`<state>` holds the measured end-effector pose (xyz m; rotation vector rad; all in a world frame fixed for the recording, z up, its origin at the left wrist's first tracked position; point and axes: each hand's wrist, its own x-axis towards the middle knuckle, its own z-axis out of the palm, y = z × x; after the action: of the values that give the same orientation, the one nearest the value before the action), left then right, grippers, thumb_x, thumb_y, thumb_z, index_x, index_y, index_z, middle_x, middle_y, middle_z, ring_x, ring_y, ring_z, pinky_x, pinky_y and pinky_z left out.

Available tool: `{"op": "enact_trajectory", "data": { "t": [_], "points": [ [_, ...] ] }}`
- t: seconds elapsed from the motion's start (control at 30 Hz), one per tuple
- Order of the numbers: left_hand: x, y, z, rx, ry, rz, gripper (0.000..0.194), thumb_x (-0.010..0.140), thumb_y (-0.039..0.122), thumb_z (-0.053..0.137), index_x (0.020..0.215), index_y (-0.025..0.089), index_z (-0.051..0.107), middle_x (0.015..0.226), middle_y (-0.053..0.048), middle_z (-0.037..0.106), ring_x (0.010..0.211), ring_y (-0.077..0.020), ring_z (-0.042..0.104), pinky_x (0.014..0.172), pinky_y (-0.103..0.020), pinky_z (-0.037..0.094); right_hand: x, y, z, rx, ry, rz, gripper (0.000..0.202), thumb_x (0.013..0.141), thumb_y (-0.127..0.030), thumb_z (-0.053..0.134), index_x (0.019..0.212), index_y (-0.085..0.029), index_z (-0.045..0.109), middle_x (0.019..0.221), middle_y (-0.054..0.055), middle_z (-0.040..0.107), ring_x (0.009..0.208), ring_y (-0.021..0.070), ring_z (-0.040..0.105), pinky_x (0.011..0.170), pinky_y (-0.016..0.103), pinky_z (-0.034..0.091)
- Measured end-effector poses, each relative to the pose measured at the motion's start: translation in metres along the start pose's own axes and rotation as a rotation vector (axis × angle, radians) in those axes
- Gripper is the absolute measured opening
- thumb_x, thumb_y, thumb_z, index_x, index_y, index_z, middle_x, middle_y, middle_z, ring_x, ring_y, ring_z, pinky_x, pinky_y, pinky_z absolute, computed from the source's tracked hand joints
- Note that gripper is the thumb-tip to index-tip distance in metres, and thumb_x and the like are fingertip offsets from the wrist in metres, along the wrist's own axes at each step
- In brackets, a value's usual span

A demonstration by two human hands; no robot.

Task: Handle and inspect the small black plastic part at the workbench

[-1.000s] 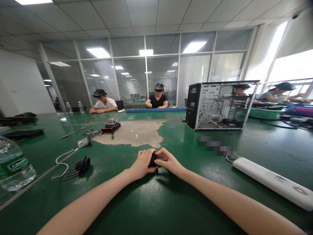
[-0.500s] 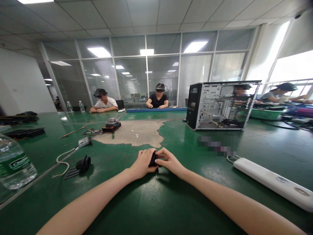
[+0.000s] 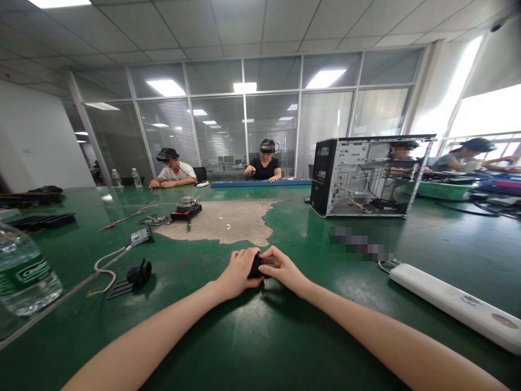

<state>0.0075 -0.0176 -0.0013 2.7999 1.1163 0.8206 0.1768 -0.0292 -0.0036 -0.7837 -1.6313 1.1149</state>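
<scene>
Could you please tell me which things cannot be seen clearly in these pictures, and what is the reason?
All in the head view:
Black part: full shape hidden by the left hand and right hand.
Water bottle: cut off by the left edge.
White bar: end cut off by the right edge.
Pixelated thing: blurred beyond recognition.
White scraps: too small.

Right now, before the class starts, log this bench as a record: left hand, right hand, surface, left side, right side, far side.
Left hand: grips small black object
Right hand: fingertips on same object
Surface: green tabletop
Left side: labelled bottle, pronged black part
Right side: open computer case, long white bar
Far side: person in white, person in black
</scene>
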Motion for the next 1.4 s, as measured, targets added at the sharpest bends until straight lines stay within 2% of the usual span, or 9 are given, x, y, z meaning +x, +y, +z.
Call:
{"op": "enact_trajectory", "data": {
  "t": [0.13,0.23,0.37,0.5,0.6,0.73,0.93,1.17,1.4],
  "points": [
    [0.0006,-0.0009,0.0013,-0.003,0.004,-0.010,0.054,0.065,0.029,0.062,0.111,0.020,0.035,0.103,-0.005,0.050,0.095,-0.0236,0.046,0.083,-0.037,0.031,0.0010,0.0038,-0.0002,-0.027,0.037,0.015,0.028,0.064,-0.029,0.067,0.085,-0.019,0.051,0.091,0.001,0.054,0.087,0.0163,0.056,0.084,0.035,0.043],
    [0.0008,-0.0006,0.0018,-0.001,0.011,-0.011,0.053,0.066,0.029,0.062,0.110,0.021,0.035,0.102,-0.005,0.051,0.095,-0.0235,0.046,0.082,-0.036,0.031,0.0005,0.0056,-0.0009,-0.023,0.008,0.071,0.031,0.065,-0.028,0.066,0.090,-0.019,0.050,0.094,0.002,0.054,0.084,0.0162,0.057,0.080,0.036,0.044],
    [0.0005,-0.0003,0.0020,0.007,0.007,-0.006,0.053,0.066,0.027,0.062,0.111,0.021,0.035,0.102,-0.005,0.050,0.094,-0.0231,0.046,0.082,-0.036,0.031,-0.0010,0.0021,-0.0004,-0.008,-0.018,0.009,0.031,0.062,-0.027,0.069,0.085,-0.019,0.050,0.091,0.001,0.053,0.089,0.0180,0.056,0.078,0.034,0.045],
    [0.0006,-0.0006,0.0020,0.001,0.008,-0.004,0.055,0.065,0.029,0.062,0.112,0.021,0.034,0.104,-0.005,0.049,0.095,-0.0235,0.046,0.083,-0.037,0.030,-0.0006,0.0006,0.0007,-0.017,0.005,-0.005,0.025,0.065,-0.031,0.066,0.081,-0.019,0.051,0.090,0.001,0.054,0.089,0.0180,0.056,0.078,0.033,0.046],
    [0.0006,-0.0005,0.0009,-0.009,0.002,-0.009,0.054,0.065,0.029,0.063,0.111,0.021,0.034,0.102,-0.005,0.050,0.094,-0.0236,0.046,0.083,-0.037,0.031,0.0008,0.0039,0.0002,-0.055,0.037,0.004,0.027,0.065,-0.030,0.066,0.086,-0.019,0.051,0.091,0.001,0.054,0.087,0.0162,0.056,0.083,0.035,0.044],
    [0.0004,0.0008,-0.0009,-0.014,0.003,-0.012,0.054,0.066,0.028,0.062,0.111,0.021,0.034,0.102,-0.005,0.051,0.094,-0.0235,0.046,0.083,-0.037,0.031,0.0009,0.0062,-0.0009,-0.059,0.004,0.061,0.032,0.066,-0.029,0.065,0.092,-0.019,0.051,0.094,0.003,0.055,0.085,0.0166,0.057,0.080,0.036,0.045],
    [0.0008,-0.0001,0.0006,-0.002,0.000,-0.008,0.054,0.065,0.028,0.062,0.111,0.021,0.035,0.104,-0.006,0.050,0.096,-0.0242,0.047,0.083,-0.038,0.030,-0.0003,0.0019,0.0001,-0.009,0.003,0.000,0.026,0.065,-0.031,0.066,0.082,-0.020,0.051,0.091,0.001,0.055,0.089,0.0178,0.056,0.076,0.032,0.046],
    [0.0005,0.0007,0.0001,-0.005,0.008,-0.009,0.052,0.066,0.030,0.062,0.110,0.021,0.036,0.102,-0.005,0.050,0.095,-0.0236,0.046,0.082,-0.037,0.031,0.0017,0.0064,-0.0009,-0.049,0.024,0.052,0.032,0.066,-0.029,0.065,0.092,-0.019,0.051,0.094,0.003,0.056,0.086,0.0160,0.056,0.081,0.034,0.045],
    [0.0000,-0.0006,0.0018,0.002,0.009,-0.003,0.054,0.065,0.029,0.061,0.112,0.021,0.035,0.104,-0.006,0.050,0.095,-0.0239,0.046,0.083,-0.037,0.030,-0.0003,0.0021,0.0000,0.000,-0.003,0.009,0.028,0.063,-0.031,0.068,0.082,-0.020,0.051,0.091,0.000,0.055,0.088,0.0173,0.056,0.077,0.032,0.046]
  ]
}}
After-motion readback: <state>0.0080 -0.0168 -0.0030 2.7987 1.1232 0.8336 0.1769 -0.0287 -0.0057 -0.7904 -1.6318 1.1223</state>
